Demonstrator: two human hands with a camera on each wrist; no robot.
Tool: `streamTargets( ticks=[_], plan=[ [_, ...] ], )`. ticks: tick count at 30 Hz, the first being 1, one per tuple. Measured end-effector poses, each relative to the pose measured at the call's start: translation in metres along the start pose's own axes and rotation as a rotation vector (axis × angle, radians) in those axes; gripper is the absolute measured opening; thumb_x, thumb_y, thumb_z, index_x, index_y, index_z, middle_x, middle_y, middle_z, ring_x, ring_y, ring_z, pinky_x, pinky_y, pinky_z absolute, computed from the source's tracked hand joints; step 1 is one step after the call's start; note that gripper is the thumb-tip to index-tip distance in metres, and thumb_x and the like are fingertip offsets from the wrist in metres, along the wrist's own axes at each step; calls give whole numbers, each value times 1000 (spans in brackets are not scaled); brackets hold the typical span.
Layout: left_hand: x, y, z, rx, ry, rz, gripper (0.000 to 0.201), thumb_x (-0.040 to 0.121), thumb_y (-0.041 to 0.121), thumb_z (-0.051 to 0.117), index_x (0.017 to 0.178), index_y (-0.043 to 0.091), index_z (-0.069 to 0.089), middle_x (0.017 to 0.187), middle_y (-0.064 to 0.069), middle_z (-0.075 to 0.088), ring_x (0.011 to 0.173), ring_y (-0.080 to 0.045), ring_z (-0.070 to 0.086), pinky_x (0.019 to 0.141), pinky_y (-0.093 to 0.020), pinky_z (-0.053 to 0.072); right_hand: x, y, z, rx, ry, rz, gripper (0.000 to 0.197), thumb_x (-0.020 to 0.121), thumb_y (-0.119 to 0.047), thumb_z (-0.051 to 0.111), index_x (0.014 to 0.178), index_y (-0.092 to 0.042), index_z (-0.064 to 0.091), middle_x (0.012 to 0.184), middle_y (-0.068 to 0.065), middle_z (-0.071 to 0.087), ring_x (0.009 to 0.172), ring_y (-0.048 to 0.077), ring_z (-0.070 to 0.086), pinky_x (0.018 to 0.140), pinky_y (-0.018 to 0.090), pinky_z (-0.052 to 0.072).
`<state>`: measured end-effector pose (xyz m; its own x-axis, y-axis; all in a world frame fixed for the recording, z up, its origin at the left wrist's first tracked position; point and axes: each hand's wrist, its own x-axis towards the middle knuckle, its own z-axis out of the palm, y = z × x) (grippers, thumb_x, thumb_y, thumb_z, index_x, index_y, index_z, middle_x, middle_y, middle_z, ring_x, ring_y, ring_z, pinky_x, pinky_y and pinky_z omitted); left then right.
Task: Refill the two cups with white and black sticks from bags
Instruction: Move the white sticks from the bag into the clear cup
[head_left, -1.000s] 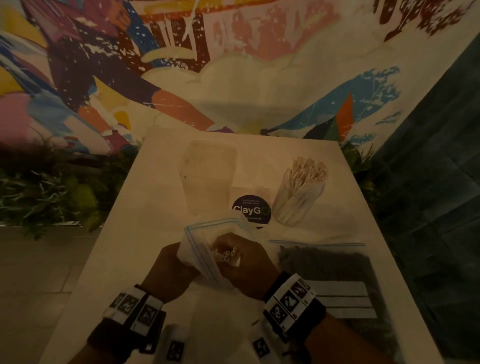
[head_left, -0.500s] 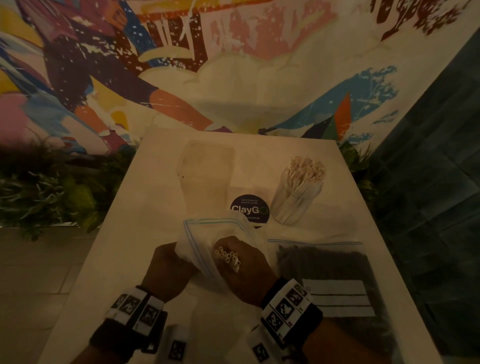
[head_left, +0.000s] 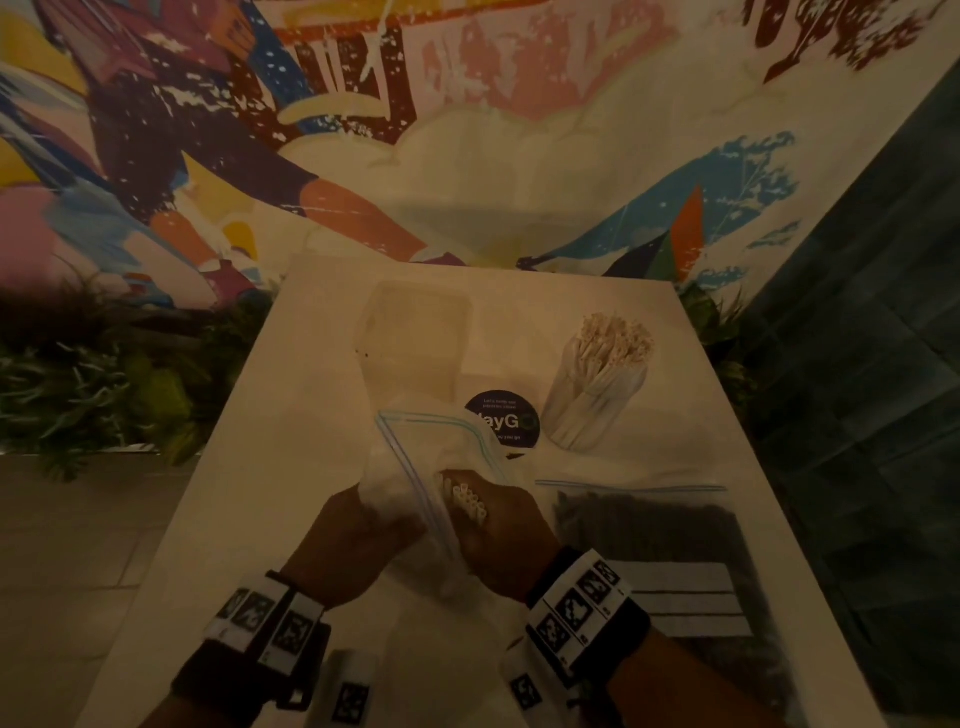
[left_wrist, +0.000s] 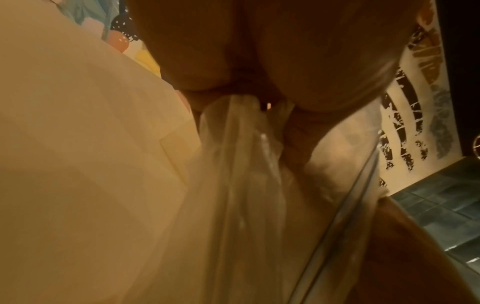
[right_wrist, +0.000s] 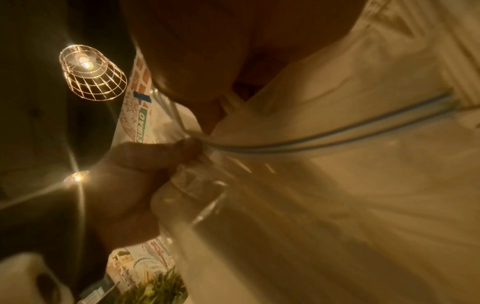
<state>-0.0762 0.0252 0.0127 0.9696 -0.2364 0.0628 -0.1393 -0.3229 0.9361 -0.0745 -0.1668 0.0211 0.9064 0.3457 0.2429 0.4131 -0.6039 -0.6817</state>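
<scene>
A clear zip bag (head_left: 415, 462) with a blue seal stands open at the middle of the white table (head_left: 291, 395). My left hand (head_left: 358, 535) grips its left side, and the crumpled plastic (left_wrist: 246, 164) fills the left wrist view. My right hand (head_left: 493, 525) is inside the bag's mouth, gripping a bunch of white sticks (head_left: 467, 501) whose ends poke up. At the back right a clear cup (head_left: 597, 410) holds many white sticks. A second clear cup (head_left: 415, 338) stands at the back centre, with nothing visible in it. A zip bag of black sticks (head_left: 649, 525) lies flat at the right.
A round dark sticker (head_left: 506, 423) marks the table between the cups. Green plants (head_left: 104, 379) line the table's left side below a painted wall. A dark tiled wall (head_left: 857, 364) runs along the right. A wire lamp (right_wrist: 91, 72) hangs overhead.
My right hand has drawn the bunch of white sticks a little higher in the bag's mouth. The left hand keeps its hold on the bag.
</scene>
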Motion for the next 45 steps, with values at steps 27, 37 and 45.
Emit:
streamTargets(
  ticks=[27,37,45],
  plan=[
    [-3,-15,7,7,108,-60,34,61,66,58,94,70,53,87,28,67,87,18,57,69,-8,46,-12,38,13,58,-55,302,47,82,-45,67,52,-28,35,57,-13,40,57,-8,45,58,5,29],
    [-9,-19,10,-124,151,-167,47,48,54,61,89,30,61,92,10,64,87,0,58,69,-20,46,13,-7,-39,632,565,446,40,87,-39,61,59,-10,59,53,1,61,52,15,59,52,27,52],
    [-9,-23,11,-100,165,-184,57,46,54,61,91,20,64,89,5,65,83,-7,61,70,-25,47,61,-20,-141,913,994,371,35,85,-23,69,63,-16,43,41,-3,42,38,14,41,45,28,45]
  ],
)
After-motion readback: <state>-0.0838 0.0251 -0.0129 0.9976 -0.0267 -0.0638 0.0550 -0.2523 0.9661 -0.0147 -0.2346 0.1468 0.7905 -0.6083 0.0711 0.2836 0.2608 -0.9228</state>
